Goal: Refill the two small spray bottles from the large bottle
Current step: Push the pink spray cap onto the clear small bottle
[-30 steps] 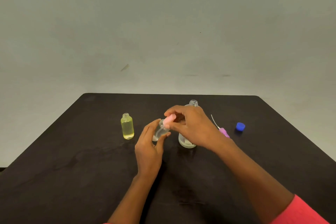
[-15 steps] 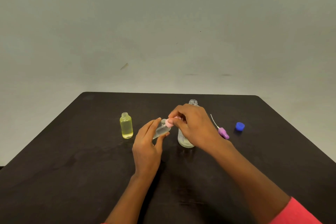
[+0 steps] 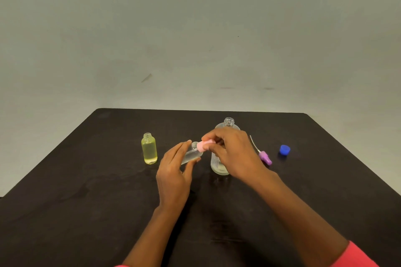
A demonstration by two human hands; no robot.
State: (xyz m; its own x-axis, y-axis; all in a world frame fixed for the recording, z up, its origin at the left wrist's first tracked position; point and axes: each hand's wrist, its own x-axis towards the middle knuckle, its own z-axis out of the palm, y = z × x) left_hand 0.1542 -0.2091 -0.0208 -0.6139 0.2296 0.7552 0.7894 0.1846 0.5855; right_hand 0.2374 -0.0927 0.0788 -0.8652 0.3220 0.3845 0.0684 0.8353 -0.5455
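Note:
My left hand holds a small clear spray bottle, tilted with its neck up and to the right. My right hand pinches the pink spray cap that sits on that neck. Behind my right hand stands the large clear bottle, uncapped and partly hidden. A small yellow-tinted bottle stands open and upright to the left, holding liquid.
A purple spray head with its white dip tube lies right of the large bottle. A blue cap rests further right. Everything sits on a dark table before a grey wall.
The small clear bottle has tilted further over in my left hand. My right hand's fingers have shifted on the pink cap, turning it on the neck.

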